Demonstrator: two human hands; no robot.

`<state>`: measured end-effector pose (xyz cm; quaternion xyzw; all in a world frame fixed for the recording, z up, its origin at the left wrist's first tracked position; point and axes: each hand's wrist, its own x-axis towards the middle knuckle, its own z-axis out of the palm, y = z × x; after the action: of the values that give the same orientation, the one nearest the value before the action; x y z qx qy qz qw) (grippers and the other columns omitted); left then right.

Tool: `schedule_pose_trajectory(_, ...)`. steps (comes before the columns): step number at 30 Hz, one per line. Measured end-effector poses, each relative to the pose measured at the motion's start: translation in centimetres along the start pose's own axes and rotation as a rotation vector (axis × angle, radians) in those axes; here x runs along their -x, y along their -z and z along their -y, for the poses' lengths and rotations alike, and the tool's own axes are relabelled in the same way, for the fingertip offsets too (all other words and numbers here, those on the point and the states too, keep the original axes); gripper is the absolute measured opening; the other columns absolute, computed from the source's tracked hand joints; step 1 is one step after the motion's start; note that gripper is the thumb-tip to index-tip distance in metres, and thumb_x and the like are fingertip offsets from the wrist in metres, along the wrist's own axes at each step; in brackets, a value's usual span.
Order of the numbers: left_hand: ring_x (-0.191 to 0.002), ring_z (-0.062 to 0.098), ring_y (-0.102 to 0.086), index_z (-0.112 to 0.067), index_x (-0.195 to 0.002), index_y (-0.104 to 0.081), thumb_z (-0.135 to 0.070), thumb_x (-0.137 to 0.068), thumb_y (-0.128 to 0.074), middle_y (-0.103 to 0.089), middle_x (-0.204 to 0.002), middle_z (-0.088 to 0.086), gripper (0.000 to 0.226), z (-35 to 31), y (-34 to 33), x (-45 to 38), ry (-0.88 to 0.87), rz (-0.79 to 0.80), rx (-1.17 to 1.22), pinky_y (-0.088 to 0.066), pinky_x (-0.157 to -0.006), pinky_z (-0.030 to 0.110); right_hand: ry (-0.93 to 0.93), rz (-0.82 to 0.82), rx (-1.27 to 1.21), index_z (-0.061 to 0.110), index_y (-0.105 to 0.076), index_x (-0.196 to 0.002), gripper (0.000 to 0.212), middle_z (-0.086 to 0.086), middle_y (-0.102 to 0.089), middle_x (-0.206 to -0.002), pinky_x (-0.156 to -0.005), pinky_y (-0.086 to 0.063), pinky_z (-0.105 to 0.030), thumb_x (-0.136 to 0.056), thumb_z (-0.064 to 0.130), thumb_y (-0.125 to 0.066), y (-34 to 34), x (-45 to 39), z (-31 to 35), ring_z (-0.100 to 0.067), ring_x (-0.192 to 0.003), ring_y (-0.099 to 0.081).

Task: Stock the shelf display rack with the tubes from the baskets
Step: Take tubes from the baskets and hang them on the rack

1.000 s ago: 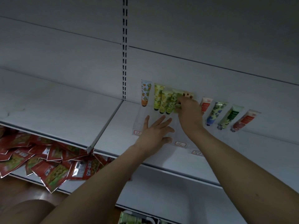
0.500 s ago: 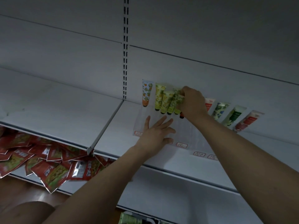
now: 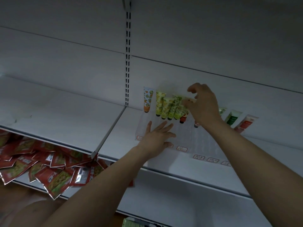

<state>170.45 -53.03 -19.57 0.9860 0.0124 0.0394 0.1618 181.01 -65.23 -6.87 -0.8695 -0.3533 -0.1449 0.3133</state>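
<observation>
Clear plastic makes up the display rack (image 3: 193, 138), which sits on the white shelf (image 3: 114, 141) right of frame centre, its tiered slots running down toward small red-and-white labels (image 3: 182, 148) along its front edge. In the head view, the only one, the back row already holds tubes standing cap-down: an orange-patterned tube (image 3: 147, 99) at the rack's left end, then yellow-green tubes (image 3: 167, 107) packed close together, a red-capped tube (image 3: 183, 119) beside them, and toward the right edge a green tube (image 3: 232, 119) and a red-and-white tube (image 3: 246, 124). The front rows look unfilled, though the plastic is hard to read in this dim light.

The left hand (image 3: 158, 137) lies flat on the rack with fingers spread, apparently steadying it. The right hand (image 3: 202, 104) hovers at the back row, fingers curled loosely near the tube tops; whether it pinches a tube top there I cannot tell.

The step in hand seems to be seating or straightening a tube in the back row. Next would likely come fetching more tubes, which calls for looking down: no basket is clearly visible, only a green object (image 3: 134, 222) at the bottom edge. Red snack packets (image 3: 49, 169) crowd the lower shelf at lower left.
</observation>
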Motion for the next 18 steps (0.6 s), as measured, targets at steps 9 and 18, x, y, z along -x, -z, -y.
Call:
schedule_pose_trajectory(9, -0.130, 0.017, -0.046, -0.022, -0.136, -0.054, -0.022, -0.098, -0.055, -0.052, -0.143, -0.002, 0.038, -2.1, 3.4, 3.1, 0.063, -0.217, 0.289, -0.038, -0.106, 0.029, -0.590, 0.307, -1.234, -0.003, -0.067, -0.102, 0.021, -0.016, -0.073, -0.093, -0.078, -0.059, -0.027, -0.092, -0.011, -0.051, 5.4, 5.9, 4.9, -0.024, -0.088, -0.072)
schedule_pose_trajectory(18, -0.100, 0.016, -0.065, -0.015, -0.120, -0.067, -0.016, -0.092, -0.061, -0.070, -0.115, 0.000, 0.028, -2.7, 3.3, 7.7, 0.157, -0.285, 0.277, -0.043, -0.085, 0.021, -0.638, 0.432, -1.263, -0.004, -0.067, -0.100, 0.022, -0.019, -0.073, -0.095, -0.074, -0.060, -0.026, -0.089, -0.016, -0.052, 5.5, 10.8, 5.0, -0.026, -0.089, -0.073)
